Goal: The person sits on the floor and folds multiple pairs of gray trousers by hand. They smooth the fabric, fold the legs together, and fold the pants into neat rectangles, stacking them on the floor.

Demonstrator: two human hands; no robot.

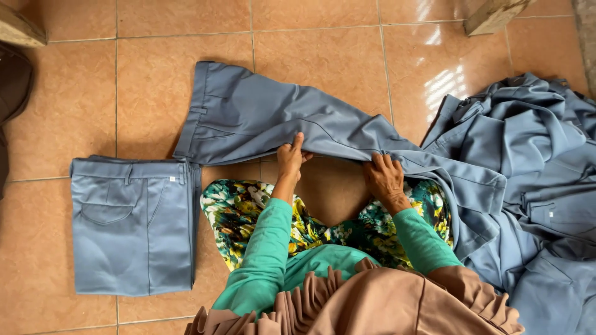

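Note:
A pair of blue-grey trousers (261, 115) lies spread on the tiled floor in front of me, waistband to the left. My left hand (290, 158) presses on the near edge of the trousers, fingers flat on the cloth. My right hand (385, 177) grips the same edge further right, where the leg runs toward the pile. I sit on the floor in green sleeves and floral-print trousers.
A folded stack of blue-grey trousers (130, 226) lies at my left. A heap of unfolded blue-grey garments (534, 186) fills the right side. Wooden furniture legs (493, 15) stand at the top right and top left; a dark object sits at the far left edge.

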